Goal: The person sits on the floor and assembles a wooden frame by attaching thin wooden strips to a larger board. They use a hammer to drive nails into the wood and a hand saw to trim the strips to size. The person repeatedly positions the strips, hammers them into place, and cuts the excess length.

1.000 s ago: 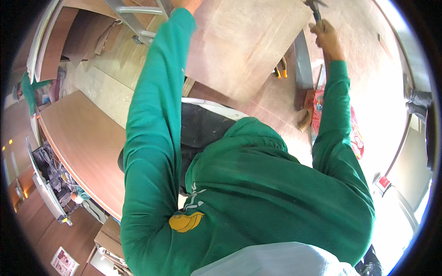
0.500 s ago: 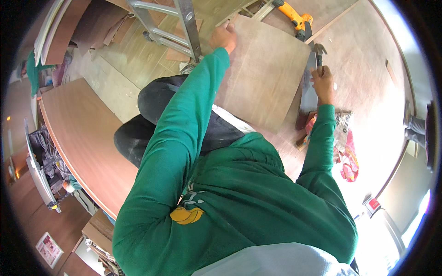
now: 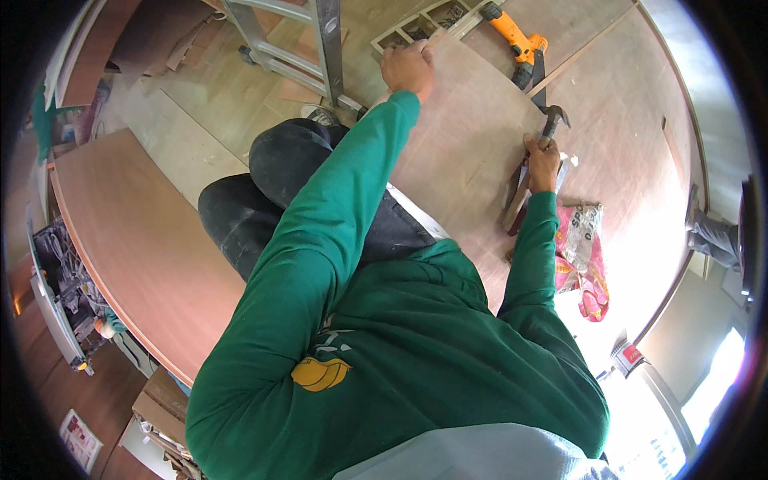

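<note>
Part of the frame [image 3: 466, 25] shows uncovered beyond the board [image 3: 472, 128]; the right hand [image 3: 543, 164] clasps a hammer [image 3: 554, 120], the left hand [image 3: 410, 70] touches the board's corner, its pinch unclear

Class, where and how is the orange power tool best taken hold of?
I'd grip the power tool around its slim orange handle, coming from the picture's right: it lies down, the handle is narrower than the angled head, and a pale frame sits close on its left.

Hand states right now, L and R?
Left hand: closed on the edge of the wooden panel.
Right hand: closed, holding the hammer.
</note>
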Available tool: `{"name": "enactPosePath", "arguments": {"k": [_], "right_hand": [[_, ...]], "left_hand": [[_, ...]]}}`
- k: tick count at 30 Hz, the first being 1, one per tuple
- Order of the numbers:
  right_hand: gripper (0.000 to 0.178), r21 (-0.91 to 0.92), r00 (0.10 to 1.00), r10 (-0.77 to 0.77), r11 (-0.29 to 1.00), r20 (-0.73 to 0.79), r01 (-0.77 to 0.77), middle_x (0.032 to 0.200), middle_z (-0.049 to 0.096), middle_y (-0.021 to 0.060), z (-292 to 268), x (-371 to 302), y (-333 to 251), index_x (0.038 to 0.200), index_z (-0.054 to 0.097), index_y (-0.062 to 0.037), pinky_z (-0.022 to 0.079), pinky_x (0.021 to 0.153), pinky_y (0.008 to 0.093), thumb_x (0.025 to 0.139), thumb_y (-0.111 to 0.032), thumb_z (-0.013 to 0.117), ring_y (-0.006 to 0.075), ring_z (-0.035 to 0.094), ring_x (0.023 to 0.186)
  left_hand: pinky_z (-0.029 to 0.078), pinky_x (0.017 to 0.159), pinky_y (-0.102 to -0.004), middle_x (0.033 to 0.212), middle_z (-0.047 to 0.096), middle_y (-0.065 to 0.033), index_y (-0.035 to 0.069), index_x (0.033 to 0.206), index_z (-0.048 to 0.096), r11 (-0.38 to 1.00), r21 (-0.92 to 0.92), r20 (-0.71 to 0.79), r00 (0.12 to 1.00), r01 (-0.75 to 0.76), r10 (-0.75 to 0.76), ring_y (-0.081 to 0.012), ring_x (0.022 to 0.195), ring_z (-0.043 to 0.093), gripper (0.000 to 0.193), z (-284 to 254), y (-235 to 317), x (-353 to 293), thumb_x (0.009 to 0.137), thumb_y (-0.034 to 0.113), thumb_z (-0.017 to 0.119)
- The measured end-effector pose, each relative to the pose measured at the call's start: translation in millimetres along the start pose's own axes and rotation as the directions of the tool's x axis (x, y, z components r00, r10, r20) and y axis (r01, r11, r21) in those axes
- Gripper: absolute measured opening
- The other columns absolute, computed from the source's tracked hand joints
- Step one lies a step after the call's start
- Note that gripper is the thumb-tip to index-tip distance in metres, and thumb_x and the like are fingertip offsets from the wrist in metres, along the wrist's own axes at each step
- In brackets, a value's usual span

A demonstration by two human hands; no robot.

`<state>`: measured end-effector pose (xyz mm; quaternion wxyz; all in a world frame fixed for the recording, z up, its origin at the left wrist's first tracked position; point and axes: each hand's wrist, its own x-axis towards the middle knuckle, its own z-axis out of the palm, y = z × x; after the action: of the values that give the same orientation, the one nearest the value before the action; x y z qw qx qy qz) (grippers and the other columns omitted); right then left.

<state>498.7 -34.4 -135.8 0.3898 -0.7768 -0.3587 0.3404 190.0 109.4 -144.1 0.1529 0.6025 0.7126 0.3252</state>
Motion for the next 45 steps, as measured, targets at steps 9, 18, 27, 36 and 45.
{"name": "enactPosePath", "arguments": {"k": [9, 18, 27, 36, 45], "right_hand": [[0.034, -0.231, 0.998, 0.005, 0.973, -0.062, -0.019, 0.085, 0.069, 0.0086, -9.8, -3.5, -7.1, 0.101, 0.065, 0.0033, 0.053, 0.070, 0.0388, 0.089, -0.023, 0.083, 0.0197, 0.066, 0.077], [0.033, -0.666, 0.952, -0.306, 0.713, -0.014, 0.220, 0.090, 0.068, 0.0266, -6.2, -13.0, -32.4, 0.102, 0.062, 0.0045, 0.051, 0.078, 0.0549, 0.093, -0.024, 0.075, 0.0485, 0.065, 0.085], [0.023, -0.525, 0.886, -0.393, 0.714, 0.245, 0.462, 0.110, 0.062, 0.0222, 55.0, -82.9, -71.7, 0.109, 0.059, -0.0004, 0.050, 0.085, 0.0519, 0.099, -0.019, 0.067, 0.0436, 0.062, 0.097], [0.026, -0.298, 0.709, -0.633, 0.643, 0.311, 0.705, 0.115, 0.074, 0.0187, 148.6, 37.8, -163.1, 0.119, 0.073, -0.0029, 0.055, 0.093, 0.0442, 0.100, -0.019, 0.066, 0.0364, 0.070, 0.106], [0.020, -0.090, 0.752, -0.489, 0.810, 0.443, 0.580, 0.104, 0.079, 0.0077, 199.3, 119.6, -135.9, 0.112, 0.080, -0.0012, 0.055, 0.089, 0.0289, 0.097, -0.013, 0.075, 0.0138, 0.069, 0.095]], "left_hand": [[0.051, 0.095, -0.0494, 0.110, 0.070, -0.0165, 0.013, 0.119, 0.080, 0.991, 0.045, -0.070, 0.989, -0.129, 0.132, -0.0371, 0.106, 0.062, 0.029, -7.2, 7.6, -11.8, 0.098, 0.030, 0.069], [0.054, 0.089, -0.0504, 0.106, 0.066, -0.0127, 0.010, 0.111, 0.080, 0.985, -0.117, -0.030, 0.992, -0.127, 0.124, -0.0377, 0.102, 0.064, 0.024, 0.6, -8.7, -0.4, 0.097, 0.026, 0.069], [0.054, 0.088, -0.0494, 0.103, 0.065, -0.0135, 0.005, 0.107, 0.078, 0.979, -0.170, -0.042, 0.993, -0.114, 0.109, -0.0370, 0.099, 0.064, 0.023, -2.0, -4.9, -3.1, 0.094, 0.023, 0.070], [0.054, 0.087, -0.0503, 0.103, 0.063, -0.0139, 0.002, 0.103, 0.076, 0.974, -0.208, -0.066, 0.995, -0.088, 0.076, -0.0372, 0.100, 0.063, 0.019, -10.4, -7.4, -0.5, 0.091, 0.016, 0.072], [0.054, 0.086, -0.0504, 0.104, 0.064, -0.0138, 0.007, 0.104, 0.080, 0.962, -0.273, -0.014, 1.000, 0.012, -0.016, -0.0367, 0.102, 0.064, 0.019, -2.3, -7.3, 2.1, 0.088, 0.015, 0.072]]}}
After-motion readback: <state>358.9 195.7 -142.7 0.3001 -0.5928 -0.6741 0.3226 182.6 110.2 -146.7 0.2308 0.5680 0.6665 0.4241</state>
